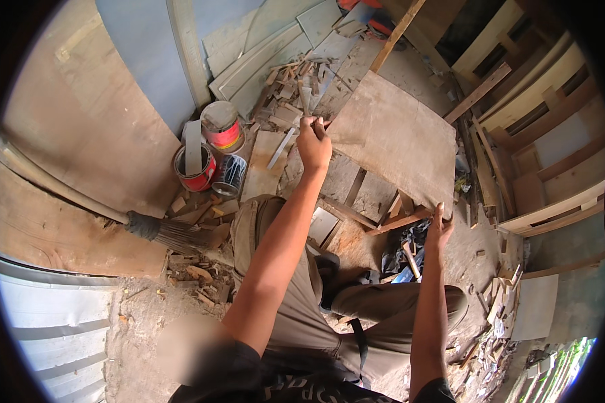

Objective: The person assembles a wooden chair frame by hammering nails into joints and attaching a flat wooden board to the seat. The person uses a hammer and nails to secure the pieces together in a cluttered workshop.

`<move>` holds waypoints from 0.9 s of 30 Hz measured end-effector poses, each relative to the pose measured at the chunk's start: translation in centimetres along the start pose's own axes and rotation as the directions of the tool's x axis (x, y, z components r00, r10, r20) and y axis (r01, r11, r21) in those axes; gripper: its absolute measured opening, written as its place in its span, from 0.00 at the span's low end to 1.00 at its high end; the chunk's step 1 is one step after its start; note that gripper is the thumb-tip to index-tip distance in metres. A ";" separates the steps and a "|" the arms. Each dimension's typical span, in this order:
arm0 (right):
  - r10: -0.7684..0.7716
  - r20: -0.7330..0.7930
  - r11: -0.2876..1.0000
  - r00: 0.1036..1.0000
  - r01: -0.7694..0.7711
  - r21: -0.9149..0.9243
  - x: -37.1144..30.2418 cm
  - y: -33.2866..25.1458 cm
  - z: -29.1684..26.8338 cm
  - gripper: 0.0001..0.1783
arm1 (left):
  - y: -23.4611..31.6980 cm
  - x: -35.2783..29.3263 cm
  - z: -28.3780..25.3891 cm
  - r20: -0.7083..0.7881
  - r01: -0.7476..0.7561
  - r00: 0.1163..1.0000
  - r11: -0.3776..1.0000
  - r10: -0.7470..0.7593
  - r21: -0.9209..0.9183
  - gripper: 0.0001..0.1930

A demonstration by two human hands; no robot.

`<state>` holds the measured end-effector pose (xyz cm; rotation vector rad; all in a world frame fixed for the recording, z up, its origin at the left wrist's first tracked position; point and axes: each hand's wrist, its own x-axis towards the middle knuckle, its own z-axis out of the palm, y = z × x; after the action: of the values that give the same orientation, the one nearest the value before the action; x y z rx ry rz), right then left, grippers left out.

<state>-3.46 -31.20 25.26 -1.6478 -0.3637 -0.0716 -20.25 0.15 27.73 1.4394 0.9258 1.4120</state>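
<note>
A flat brown wooden board [400, 138] is in front of me, tilted, above a frame of wooden strips [356, 188]. At its near right corner is my right hand [439, 228], its fingers closed on the edge. My left hand [314, 146] is closed in a fist beside the board's left corner. A thin stick-like piece [304, 97] shows just above this fist; I cannot make out whether it is held. Below the board, a pale wooden handle [411, 260] lies against a black plastic bag [391, 257].
Paint cans [220, 127] stand at the left, near a broom [161, 232] with a long handle. Wood scraps [292, 87] are heaped by the far wall. A wooden slatted structure [551, 141] stands along the right. More scraps [494, 309] litter the floor at the lower right.
</note>
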 end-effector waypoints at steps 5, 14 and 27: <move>0.003 -0.011 0.999 1.000 -0.003 -0.034 -0.3 -0.7 0.6 0.51 | -0.9 0.3 0.3 -0.011 -0.060 0.998 0.998 0.060 -0.027 0.08; -0.004 -0.119 1.000 0.993 0.001 -0.024 -0.8 -1.0 2.1 0.47 | -1.7 1.4 0.1 0.018 -0.155 0.988 0.987 0.155 -0.039 0.07; -0.036 0.061 0.999 0.997 0.038 -0.028 -1.0 -0.2 0.4 0.41 | -3.6 2.6 1.6 0.044 0.075 0.997 0.991 -0.071 -0.109 0.11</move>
<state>-4.53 -31.01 25.12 -1.6750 -0.4414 -0.0546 -18.26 3.62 25.22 1.3339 0.8534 1.3546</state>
